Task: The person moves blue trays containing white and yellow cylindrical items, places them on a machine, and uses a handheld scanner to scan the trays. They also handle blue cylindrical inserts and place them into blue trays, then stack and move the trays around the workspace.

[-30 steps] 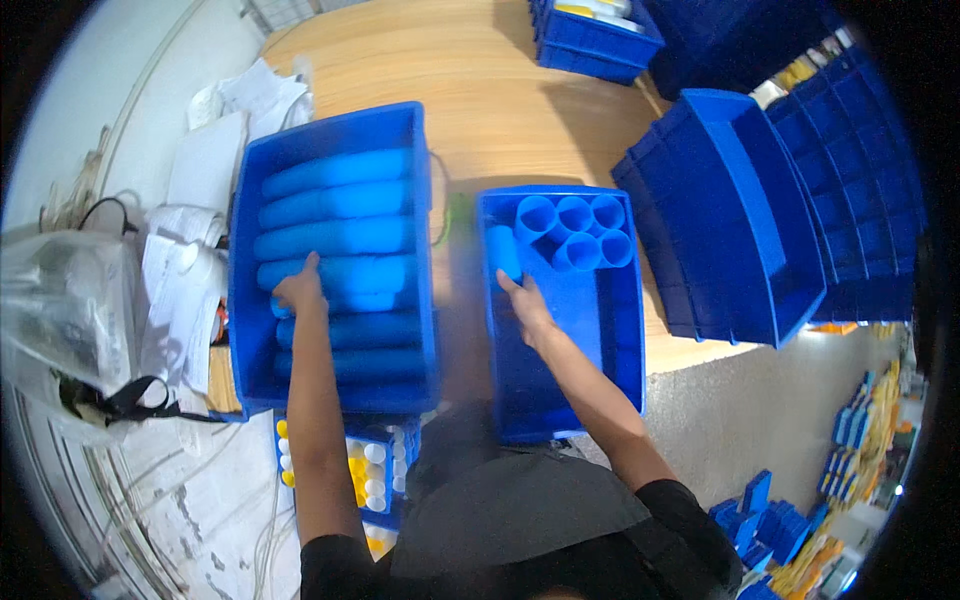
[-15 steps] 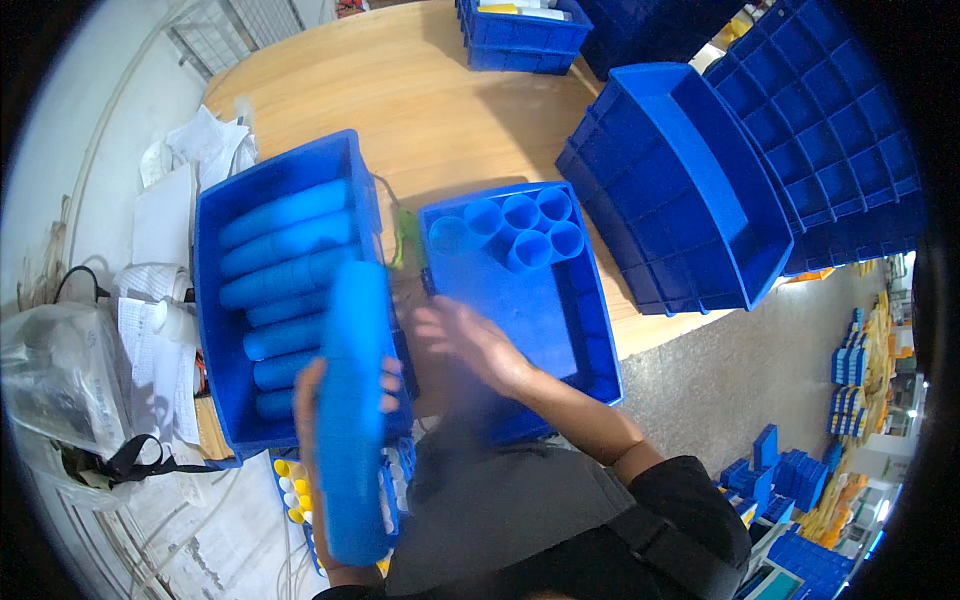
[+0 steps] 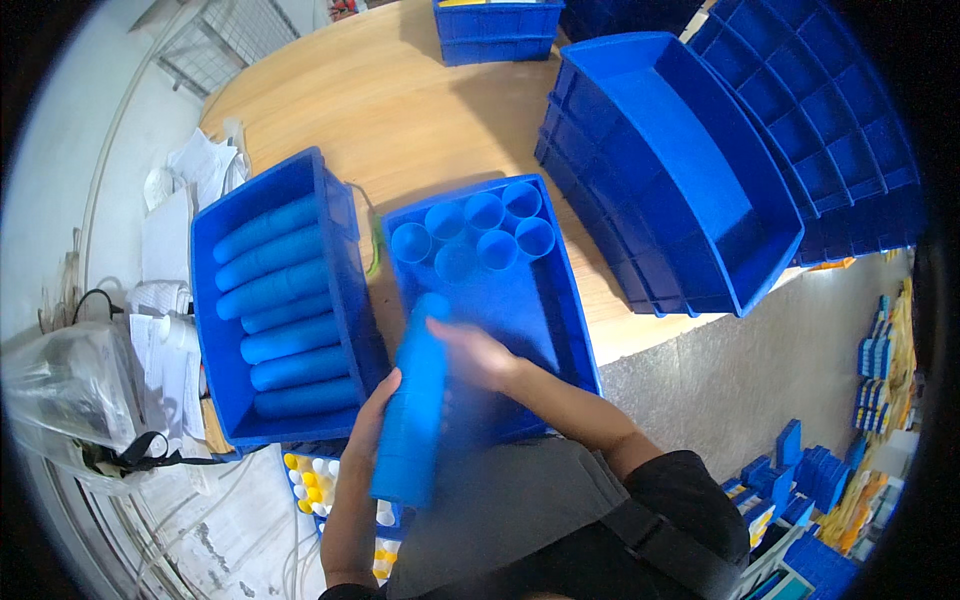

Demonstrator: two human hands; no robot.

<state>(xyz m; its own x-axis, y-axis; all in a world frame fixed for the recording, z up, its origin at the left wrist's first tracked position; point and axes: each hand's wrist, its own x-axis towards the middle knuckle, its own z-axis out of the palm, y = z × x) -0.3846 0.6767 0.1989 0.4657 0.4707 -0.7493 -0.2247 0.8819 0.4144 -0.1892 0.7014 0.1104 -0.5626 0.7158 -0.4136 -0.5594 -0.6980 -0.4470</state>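
My left hand (image 3: 378, 412) is wrapped around a long stack of nested blue plastic cups (image 3: 412, 420), which leans in front of my body with its upper end over a shallow blue tray (image 3: 548, 330). Close to the upper part of that stack is my right hand (image 3: 476, 356), smeared by motion, so its fingers cannot be made out. In the tray's far part stand several single blue cups (image 3: 484, 211) with their round mouths facing up. On the left a deeper blue crate (image 3: 344, 215) holds several more cup stacks (image 3: 285, 292) lying side by side.
Stacked blue crates (image 3: 640, 210) stand on the wooden table (image 3: 400, 110) at the right. Another blue bin (image 3: 498, 35) sits at the far edge. Papers (image 3: 170, 230) and a clear plastic bag (image 3: 80, 385) lie by the left wall. White and yellow pieces (image 3: 312, 480) show below the left crate.
The cup stack has moved right, toward the tray, in my left hand. My right hand has come to the stack's upper end. Another cup now stands in the tray. The view has shifted slightly.
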